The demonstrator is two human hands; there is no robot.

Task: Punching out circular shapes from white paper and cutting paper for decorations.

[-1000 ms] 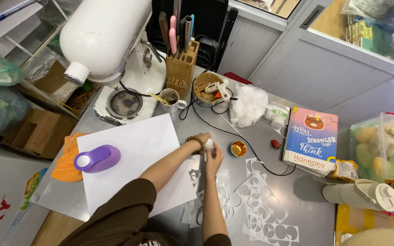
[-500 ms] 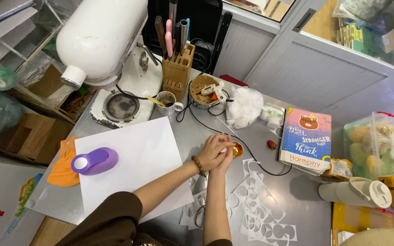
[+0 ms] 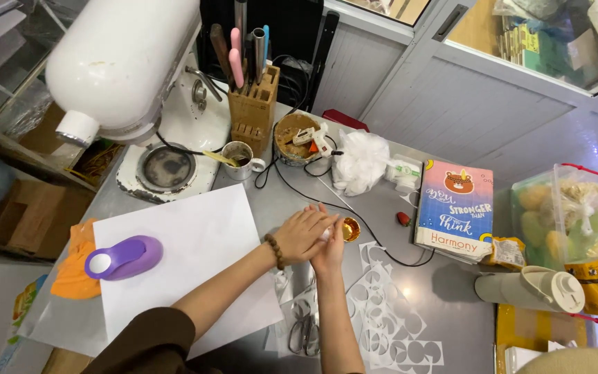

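My left hand (image 3: 300,232), with a bead bracelet at the wrist, lies flat over my right hand (image 3: 331,255) on the grey metal table (image 3: 451,325). The fingers of both are pressed together around a small white piece (image 3: 324,236), which is mostly hidden. Just right of my fingertips stands a small gold foil cup (image 3: 351,228). Below my hands lie scissors (image 3: 304,334) and white paper scraps with round holes (image 3: 385,322). A large white sheet (image 3: 195,249) lies to the left with a purple paper punch (image 3: 124,257) on it.
At the back stand a white stand mixer (image 3: 122,66), a wooden knife block (image 3: 254,111), a metal mug (image 3: 238,158), and a bowl holding a glue gun (image 3: 297,135). A colourful book (image 3: 455,211), a lying roll (image 3: 531,289) and a clear plastic box (image 3: 569,215) are on the right.
My joined hands have moved right and slightly nearer, up to the gold cup. My left hand now covers the right, hiding most of the white piece.
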